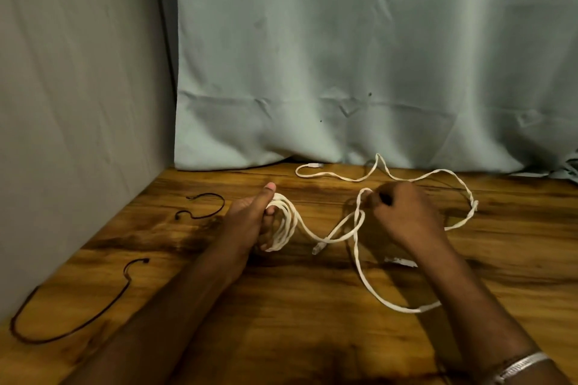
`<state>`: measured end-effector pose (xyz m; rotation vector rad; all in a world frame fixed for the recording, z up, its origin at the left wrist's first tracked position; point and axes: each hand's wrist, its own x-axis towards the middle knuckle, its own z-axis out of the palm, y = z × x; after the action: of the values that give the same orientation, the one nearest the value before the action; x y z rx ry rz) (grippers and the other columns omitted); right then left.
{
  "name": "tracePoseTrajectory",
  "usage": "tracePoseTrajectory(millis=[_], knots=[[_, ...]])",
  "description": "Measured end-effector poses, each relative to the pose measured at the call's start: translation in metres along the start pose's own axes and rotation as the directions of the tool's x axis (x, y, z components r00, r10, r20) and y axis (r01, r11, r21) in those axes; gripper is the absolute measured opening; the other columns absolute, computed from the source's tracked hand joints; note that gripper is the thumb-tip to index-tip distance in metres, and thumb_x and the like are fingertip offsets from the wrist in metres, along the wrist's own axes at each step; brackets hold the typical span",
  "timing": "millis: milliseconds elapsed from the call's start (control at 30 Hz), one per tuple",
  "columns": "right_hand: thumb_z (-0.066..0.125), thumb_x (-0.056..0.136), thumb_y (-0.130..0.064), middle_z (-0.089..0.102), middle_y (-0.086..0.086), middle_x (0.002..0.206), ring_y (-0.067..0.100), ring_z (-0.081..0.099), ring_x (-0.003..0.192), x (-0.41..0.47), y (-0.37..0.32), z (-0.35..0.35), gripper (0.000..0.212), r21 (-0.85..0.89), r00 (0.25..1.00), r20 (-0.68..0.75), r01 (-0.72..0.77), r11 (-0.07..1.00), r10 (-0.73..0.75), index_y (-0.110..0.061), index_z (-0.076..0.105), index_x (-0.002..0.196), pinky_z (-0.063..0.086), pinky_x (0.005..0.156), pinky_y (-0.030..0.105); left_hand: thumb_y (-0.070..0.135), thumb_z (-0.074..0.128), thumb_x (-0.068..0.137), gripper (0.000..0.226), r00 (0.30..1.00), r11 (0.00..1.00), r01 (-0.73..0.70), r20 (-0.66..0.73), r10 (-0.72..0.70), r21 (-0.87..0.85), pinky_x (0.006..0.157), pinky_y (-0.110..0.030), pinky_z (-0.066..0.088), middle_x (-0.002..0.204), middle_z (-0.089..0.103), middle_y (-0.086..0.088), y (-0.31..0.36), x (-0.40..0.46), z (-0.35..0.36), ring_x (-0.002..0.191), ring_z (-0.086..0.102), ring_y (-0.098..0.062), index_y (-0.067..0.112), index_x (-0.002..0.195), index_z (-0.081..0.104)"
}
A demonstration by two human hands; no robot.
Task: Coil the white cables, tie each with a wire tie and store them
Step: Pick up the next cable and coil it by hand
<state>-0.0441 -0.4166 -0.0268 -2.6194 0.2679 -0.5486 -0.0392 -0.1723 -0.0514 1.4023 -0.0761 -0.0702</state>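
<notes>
No readable text, label, brand, number or sign anywhere in view.
</notes>
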Motion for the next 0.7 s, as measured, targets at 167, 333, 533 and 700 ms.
tracePoseTrajectory(millis=[167,333,533,700], knots=[[0.057,0.095,0.003,0.072,0.01,0.084,0.015,0.067,0.062,-0.004,-0.001,-0.004,0.027,0.437,0.919,0.394,-0.217,0.873,0.031,-0.018,0.073,0.094,0.055,0.056,0.029,0.044,0.052,0.099,0.044,1.0,1.0,-0.007,-0.001,0.007,-0.002,0.04,-0.02,0.025,0.046,0.03,0.003,0.001,-0.001,0.0,0.036,0.025,-0.011,0.019,0.064,0.045],[0.057,0.097,0.008,0.072,0.006,0.077,0.006,0.057,0.049,-0.012,-0.002,-0.006,0.04,0.497,0.826,0.548,-0.194,0.846,-0.133,-0.023,0.072,0.116,0.042,0.045,0.023,0.046,0.053,0.098,0.044,1.0,1.0,0.0,0.008,0.0,0.012,0.04,-0.021,0.026,0.046,0.031,0.003,0.001,-0.001,0.001,0.036,0.026,-0.011,0.019,0.064,0.047],[0.059,0.099,-0.014,0.07,-0.003,0.09,0.023,0.065,0.083,-0.007,0.001,0.002,0.015,0.031,0.993,0.06,0.1,0.995,-0.101,-0.024,0.07,0.099,0.054,0.07,0.037,0.046,0.054,0.098,0.044,1.0,1.0,0.011,0.013,-0.011,0.006,0.041,-0.02,0.025,0.046,0.03,0.003,0.0,-0.002,0.002,0.035,0.025,-0.011,0.018,0.064,0.046],[0.063,0.084,-0.004,0.065,0.013,0.097,0.037,0.059,0.092,-0.017,-0.014,-0.012,0.023,-0.135,0.902,-0.327,0.25,0.959,-0.281,-0.012,0.063,0.105,0.047,0.07,0.042,0.046,0.053,0.098,0.045,1.0,1.0,0.005,0.006,-0.005,0.018,0.042,-0.02,0.025,0.045,0.032,0.003,0.002,-0.004,0.002,0.036,0.026,-0.011,0.019,0.063,0.046]])
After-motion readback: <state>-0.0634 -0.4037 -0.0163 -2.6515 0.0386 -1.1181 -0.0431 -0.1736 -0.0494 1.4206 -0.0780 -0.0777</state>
